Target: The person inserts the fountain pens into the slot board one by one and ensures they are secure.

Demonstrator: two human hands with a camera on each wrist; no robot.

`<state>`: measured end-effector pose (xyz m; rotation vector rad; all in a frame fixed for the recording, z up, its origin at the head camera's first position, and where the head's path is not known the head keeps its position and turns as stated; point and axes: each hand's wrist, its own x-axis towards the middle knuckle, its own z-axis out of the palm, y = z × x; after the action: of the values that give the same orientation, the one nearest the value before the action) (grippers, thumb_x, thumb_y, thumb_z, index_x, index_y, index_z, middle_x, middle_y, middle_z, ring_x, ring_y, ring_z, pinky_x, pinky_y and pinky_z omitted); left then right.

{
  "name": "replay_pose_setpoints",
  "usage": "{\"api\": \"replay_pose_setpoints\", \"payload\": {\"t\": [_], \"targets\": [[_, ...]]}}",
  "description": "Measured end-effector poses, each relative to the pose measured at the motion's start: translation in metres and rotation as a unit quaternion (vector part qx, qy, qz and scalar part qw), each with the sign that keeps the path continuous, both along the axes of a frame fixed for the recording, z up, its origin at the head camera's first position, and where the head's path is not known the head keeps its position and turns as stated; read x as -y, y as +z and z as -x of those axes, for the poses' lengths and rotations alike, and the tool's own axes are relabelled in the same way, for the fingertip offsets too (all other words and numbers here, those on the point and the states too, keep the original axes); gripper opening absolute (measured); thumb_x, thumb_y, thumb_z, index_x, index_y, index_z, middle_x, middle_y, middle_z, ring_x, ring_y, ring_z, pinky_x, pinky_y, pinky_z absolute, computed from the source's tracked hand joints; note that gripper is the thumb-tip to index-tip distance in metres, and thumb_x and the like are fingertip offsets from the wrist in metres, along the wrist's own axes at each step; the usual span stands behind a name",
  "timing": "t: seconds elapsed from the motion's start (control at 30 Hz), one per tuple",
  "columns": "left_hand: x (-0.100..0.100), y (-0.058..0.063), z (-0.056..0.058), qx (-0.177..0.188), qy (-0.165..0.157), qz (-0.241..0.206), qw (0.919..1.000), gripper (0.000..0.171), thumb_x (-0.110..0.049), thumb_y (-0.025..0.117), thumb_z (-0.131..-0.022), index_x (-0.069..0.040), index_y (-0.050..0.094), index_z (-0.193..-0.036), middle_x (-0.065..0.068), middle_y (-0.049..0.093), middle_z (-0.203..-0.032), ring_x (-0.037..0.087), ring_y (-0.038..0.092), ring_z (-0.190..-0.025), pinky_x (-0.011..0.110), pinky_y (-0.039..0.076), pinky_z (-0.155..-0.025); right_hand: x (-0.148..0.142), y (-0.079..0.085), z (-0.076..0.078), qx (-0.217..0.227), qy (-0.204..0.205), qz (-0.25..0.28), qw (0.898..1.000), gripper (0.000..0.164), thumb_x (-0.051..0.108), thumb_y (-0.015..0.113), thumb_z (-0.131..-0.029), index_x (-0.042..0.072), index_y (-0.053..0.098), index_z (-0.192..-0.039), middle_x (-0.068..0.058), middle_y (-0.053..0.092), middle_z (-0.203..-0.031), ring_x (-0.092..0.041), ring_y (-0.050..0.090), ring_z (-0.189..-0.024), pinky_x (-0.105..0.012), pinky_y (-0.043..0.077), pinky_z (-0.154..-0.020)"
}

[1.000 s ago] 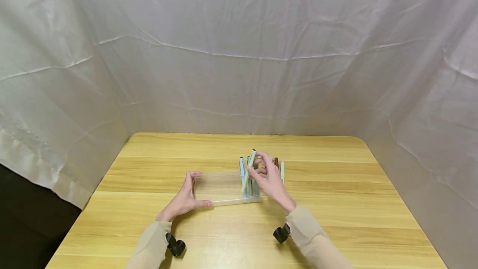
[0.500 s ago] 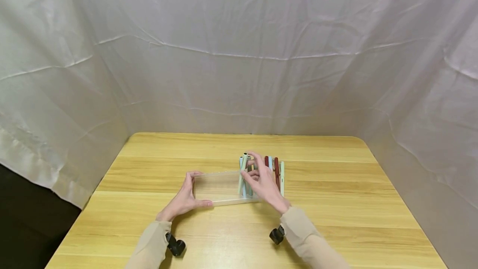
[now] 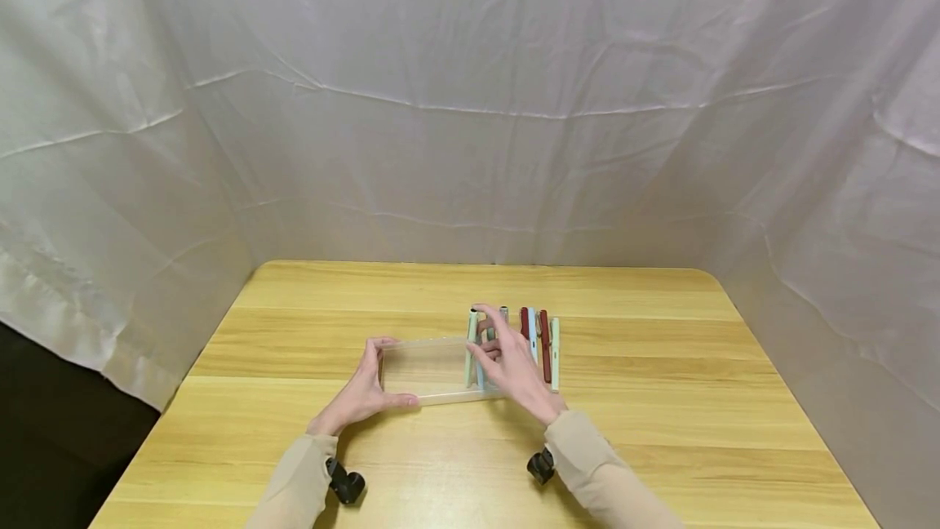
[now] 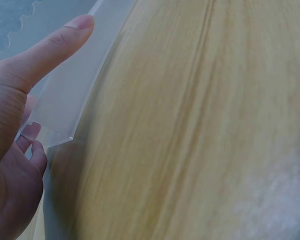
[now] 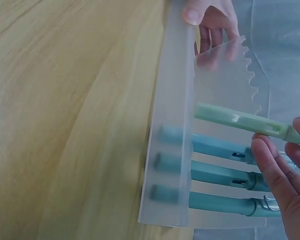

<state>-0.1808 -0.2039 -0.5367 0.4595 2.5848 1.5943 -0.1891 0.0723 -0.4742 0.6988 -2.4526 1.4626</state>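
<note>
My left hand [image 3: 361, 386] holds the left end of a translucent plastic pen stand [image 3: 429, 370], its thumb [image 4: 65, 42] along the front wall. A light green pen [image 5: 240, 120] is pinched between the thumb and fingers of my right hand [image 3: 512, 366]. Its lower end is over the stand near the front wall; whether it touches is unclear. Beside it in the stand lie three blue-green pens [image 5: 217, 171], parallel, their ends behind the frosted wall [image 5: 170, 100]. In the head view my right hand partly covers them. One wall of the stand has a scalloped edge.
To the right of my right hand, several pens lie side by side on the wooden table [image 3: 661, 398]: dark red [image 3: 546, 345], light blue [image 3: 532, 325] and pale green [image 3: 555, 353]. A pale curtain [image 3: 470, 145] surrounds the table's back and sides.
My right hand has moved left and slightly down with the light green pen, which now stands straighter, left of the other pens in the stand. The left hand and stand stay put.
</note>
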Motion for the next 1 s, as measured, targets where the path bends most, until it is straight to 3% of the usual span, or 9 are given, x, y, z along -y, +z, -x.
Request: {"api": "replay_pose_setpoints", "payload": {"t": [0.43, 1.0], "targets": [[0.000, 0.000, 0.000, 0.013, 0.000, -0.003, 0.9999, 0.103, -0.025, 0.094, -0.069, -0.003, 0.025, -0.142, 0.026, 0.028, -0.150, 0.046, 0.018, -0.152, 0.061, 0.009, -0.128, 0.001, -0.007, 0.000, -0.012, 0.005, -0.039, 0.999, 0.061, 0.005, 0.070, -0.093, 0.010, 0.042, -0.147, -0.015, 0.066, -0.112, -0.020, 0.074, -0.077, -0.014, 0.060, -0.071], [0.000, 0.001, 0.000, -0.003, -0.003, -0.006, 1.0000, 0.102, -0.023, 0.094, -0.068, 0.000, 0.026, -0.140, 0.026, 0.030, -0.147, 0.046, 0.023, -0.149, 0.064, 0.011, -0.127, 0.001, -0.011, -0.001, -0.045, 0.027, -0.059, 0.997, 0.061, 0.004, 0.072, -0.090, 0.010, 0.045, -0.145, -0.014, 0.070, -0.103, -0.017, 0.073, -0.074, -0.014, 0.060, -0.070]]}}
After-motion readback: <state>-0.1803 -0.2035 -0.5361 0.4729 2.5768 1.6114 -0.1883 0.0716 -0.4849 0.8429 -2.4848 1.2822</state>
